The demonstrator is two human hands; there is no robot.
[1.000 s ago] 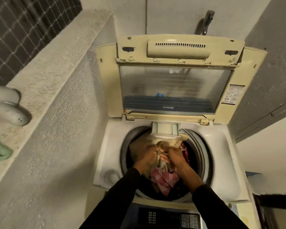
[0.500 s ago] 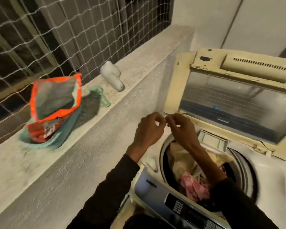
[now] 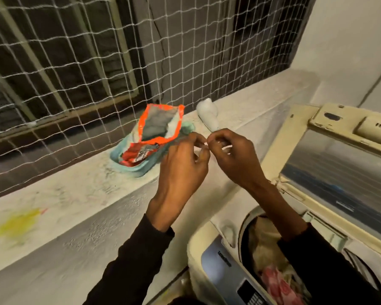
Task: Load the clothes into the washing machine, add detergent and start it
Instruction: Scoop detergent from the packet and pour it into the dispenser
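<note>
The top-loading washing machine (image 3: 207, 245) stands at the lower right with its lid (image 3: 339, 172) up. Beige and red-patterned clothes (image 3: 271, 267) lie in the drum. An open orange detergent bag (image 3: 158, 126) rests in a teal tub (image 3: 136, 167) on the concrete ledge. My left hand (image 3: 183, 170) and my right hand (image 3: 233, 159) are raised together in front of the bag, above the ledge's edge. Both pinch a small thin white piece (image 3: 227, 147) between fingertips; what it is cannot be made out.
A white rounded object (image 3: 207, 114) lies on the ledge (image 3: 75, 194) beside the bag. White netting (image 3: 97, 62) covers the window behind the ledge. The machine's control panel (image 3: 227, 276) faces me at the bottom. A yellow stain (image 3: 18, 225) marks the ledge at left.
Both hands came up out of the drum, leaving the clothes inside, and now meet near the detergent bag. My view has swung left toward the ledge and window.
</note>
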